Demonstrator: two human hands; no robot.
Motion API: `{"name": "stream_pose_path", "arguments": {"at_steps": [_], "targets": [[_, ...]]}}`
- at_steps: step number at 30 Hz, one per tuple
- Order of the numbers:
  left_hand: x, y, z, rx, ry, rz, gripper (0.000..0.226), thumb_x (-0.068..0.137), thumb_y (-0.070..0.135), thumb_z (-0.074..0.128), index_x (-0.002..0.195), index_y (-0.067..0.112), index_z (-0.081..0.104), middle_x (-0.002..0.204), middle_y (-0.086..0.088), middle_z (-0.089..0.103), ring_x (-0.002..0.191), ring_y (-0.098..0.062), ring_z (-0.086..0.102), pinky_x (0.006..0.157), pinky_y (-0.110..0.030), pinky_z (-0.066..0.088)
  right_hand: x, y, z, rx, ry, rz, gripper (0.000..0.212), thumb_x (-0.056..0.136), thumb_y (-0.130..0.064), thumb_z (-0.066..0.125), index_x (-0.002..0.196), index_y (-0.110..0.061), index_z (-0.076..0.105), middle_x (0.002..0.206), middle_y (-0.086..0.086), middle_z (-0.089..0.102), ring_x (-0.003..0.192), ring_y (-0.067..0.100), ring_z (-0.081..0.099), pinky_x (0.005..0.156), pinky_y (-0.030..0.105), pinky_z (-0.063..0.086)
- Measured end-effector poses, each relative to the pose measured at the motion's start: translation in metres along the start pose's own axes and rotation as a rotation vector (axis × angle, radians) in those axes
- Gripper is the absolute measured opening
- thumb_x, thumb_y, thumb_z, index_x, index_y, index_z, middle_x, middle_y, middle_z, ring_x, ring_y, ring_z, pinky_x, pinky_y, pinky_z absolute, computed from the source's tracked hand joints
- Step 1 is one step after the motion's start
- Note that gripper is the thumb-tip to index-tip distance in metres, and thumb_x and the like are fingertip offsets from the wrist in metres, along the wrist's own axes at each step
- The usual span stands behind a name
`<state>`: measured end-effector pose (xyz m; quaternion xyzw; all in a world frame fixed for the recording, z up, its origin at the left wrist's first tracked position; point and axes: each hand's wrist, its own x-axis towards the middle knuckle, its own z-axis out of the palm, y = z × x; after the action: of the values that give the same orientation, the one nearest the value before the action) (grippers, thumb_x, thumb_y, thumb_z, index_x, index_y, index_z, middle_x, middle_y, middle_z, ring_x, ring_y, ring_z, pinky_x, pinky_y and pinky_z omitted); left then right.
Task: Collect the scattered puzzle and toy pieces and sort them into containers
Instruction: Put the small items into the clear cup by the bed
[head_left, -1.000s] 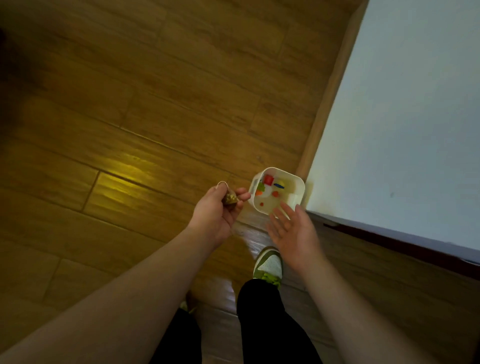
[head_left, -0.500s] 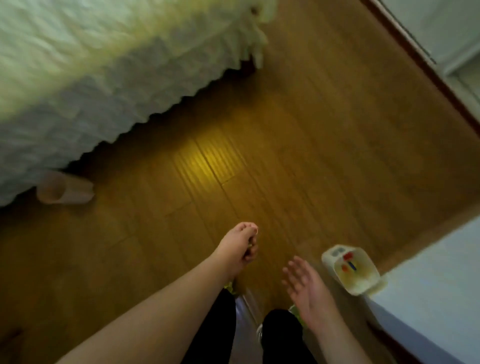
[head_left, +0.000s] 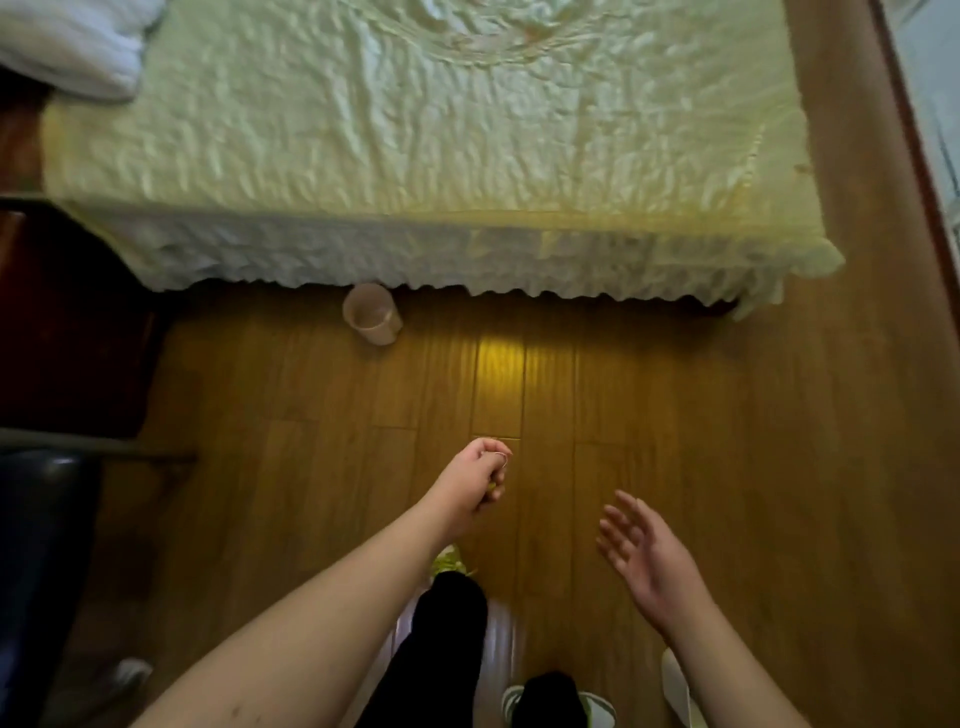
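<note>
The single head camera looks steeply down from standing height, the bed (head_left: 415, 130) at 12 o'clock across the wooden floor (head_left: 675, 441).

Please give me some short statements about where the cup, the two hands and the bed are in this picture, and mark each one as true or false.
1. The cup stands on the bed. False: it is on the wooden floor, at the edge of the bed cover.
2. The right hand has straight, spread fingers and holds nothing. True.
3. The left hand lies flat and open. False: its fingers are curled; something small seems to be inside, too hidden to name.
4. The cup is left of both hands in the picture. True.
</note>
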<state>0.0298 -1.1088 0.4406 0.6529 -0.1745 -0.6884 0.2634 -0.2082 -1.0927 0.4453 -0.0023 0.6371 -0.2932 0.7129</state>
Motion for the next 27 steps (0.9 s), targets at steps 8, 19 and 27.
{"name": "stream_pose_path", "arguments": {"at_steps": [8, 19, 27], "targets": [[-0.041, 0.056, -0.134, 0.18, 0.182, 0.074, 0.015, 0.099, 0.018, 0.042, 0.101, 0.017, 0.057, 0.071, -0.001, 0.05, 0.059, -0.012, 0.045, 0.05, -0.022, 0.038, -0.027, -0.031, 0.16, -0.58, -0.131, -0.172, 0.029, 0.102, -0.028, 0.042, 0.119, -0.015, 0.062, 0.113, 0.012, 0.066, 0.104, 0.028, 0.063, 0.087, 0.037, 0.053], [-0.01, 0.114, -0.212, 0.136, 0.304, 0.035, 0.012, 0.1, 0.025, 0.04, 0.102, 0.028, 0.052, 0.089, -0.002, 0.057, 0.075, -0.015, 0.052, 0.059, -0.026, 0.045, 0.001, -0.072, 0.3, -1.271, -0.264, -0.412, 0.024, 0.099, -0.03, 0.048, 0.12, -0.025, 0.059, 0.113, -0.004, 0.064, 0.101, 0.01, 0.062, 0.076, 0.021, 0.052], [0.064, 0.177, -0.246, 0.478, 0.473, -0.056, 0.031, 0.097, 0.013, 0.045, 0.125, 0.021, 0.033, 0.102, -0.004, 0.057, 0.078, -0.013, 0.056, 0.054, -0.02, 0.041, 0.083, -0.136, 0.387, -1.705, -0.364, -0.502, 0.03, 0.097, -0.034, 0.051, 0.125, -0.024, 0.057, 0.115, -0.007, 0.059, 0.1, 0.006, 0.057, 0.083, 0.02, 0.051]]}}
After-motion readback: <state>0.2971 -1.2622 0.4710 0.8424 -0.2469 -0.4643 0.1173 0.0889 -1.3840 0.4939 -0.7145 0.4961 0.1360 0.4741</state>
